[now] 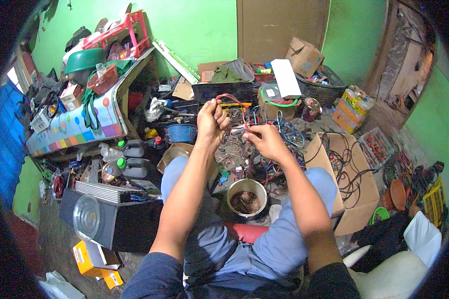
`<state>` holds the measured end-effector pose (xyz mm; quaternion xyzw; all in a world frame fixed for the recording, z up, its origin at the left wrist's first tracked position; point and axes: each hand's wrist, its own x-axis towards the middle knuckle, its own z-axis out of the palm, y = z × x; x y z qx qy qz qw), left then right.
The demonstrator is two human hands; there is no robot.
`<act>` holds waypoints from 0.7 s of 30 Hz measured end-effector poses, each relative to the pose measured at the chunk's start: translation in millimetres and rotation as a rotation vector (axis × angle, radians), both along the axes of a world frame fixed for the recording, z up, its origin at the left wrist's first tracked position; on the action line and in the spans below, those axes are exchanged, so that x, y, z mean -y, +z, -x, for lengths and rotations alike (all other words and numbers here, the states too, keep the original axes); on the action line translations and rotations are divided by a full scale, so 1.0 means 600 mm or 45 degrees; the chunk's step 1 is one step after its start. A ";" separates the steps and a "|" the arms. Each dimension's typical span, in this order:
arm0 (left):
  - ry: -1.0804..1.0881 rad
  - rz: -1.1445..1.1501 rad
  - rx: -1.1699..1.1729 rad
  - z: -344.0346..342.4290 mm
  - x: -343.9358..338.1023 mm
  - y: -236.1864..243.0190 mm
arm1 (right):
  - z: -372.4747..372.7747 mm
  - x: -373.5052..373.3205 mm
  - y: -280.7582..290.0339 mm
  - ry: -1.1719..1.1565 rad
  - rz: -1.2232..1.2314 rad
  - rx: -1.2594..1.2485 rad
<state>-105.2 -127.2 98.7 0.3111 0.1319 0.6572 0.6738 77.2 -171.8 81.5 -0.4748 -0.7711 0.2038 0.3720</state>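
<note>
Your view: brightly lit, speckled black rim, edges bowed. Your right forearm point(306, 194): shadowed toward the elbow. White box point(286, 78): glaring.

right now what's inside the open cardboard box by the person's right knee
Loosely looped black cables lie inside the open cardboard box, some arching up toward its edges. Whatever is beneath the densest tangle is covered and cannot be seen.

A green basin point(84, 61) beside a reddish-brown basket point(103, 80), an orange carton point(87, 260) near a black box point(142, 230)
</note>
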 end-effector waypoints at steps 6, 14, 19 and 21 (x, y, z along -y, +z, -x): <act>0.113 0.015 0.086 0.052 -0.017 0.005 | -0.071 -0.009 0.035 -0.154 -0.146 -0.367; 0.289 -0.082 0.352 0.138 -0.034 0.010 | -0.291 -0.023 0.027 -0.767 -0.342 -2.022; 0.317 0.015 0.384 0.142 -0.030 0.012 | -0.336 -0.038 -0.003 -1.091 -0.355 -1.260; 0.255 0.012 0.320 0.112 -0.028 0.015 | -0.327 -0.059 -0.022 -1.016 -0.589 -0.526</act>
